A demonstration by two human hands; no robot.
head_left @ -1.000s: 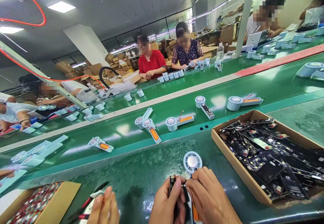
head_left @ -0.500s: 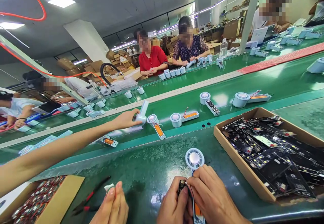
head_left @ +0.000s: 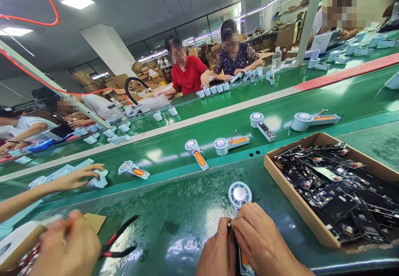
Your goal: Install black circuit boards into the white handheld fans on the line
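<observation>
In the head view a light-blue handheld fan (head_left: 240,195) lies on the green bench, its round grille with a silver centre pointing away from me. An orange battery (head_left: 245,261) shows in its handle, partly under my hands. My left hand (head_left: 216,245) is closed around a small black circuit board, now almost wholly hidden by the fingers. Against it, my right hand (head_left: 263,240) pinches a small wire connector (head_left: 229,225), its fingertips touching those of the left. The wires are mostly covered.
A cardboard box of black circuit boards (head_left: 336,193) stands right. Red-handled pliers (head_left: 120,242) lie left, near a co-worker's blurred hand (head_left: 68,247). Another arm (head_left: 56,184) reaches over the conveyor belt (head_left: 162,153), which carries several fans. Co-workers sit across the line.
My fingers have closed further over the circuit board. At left, a co-worker's reaching arm has drawn back from a fan part, and the nearer hand has moved left over the parts box.
</observation>
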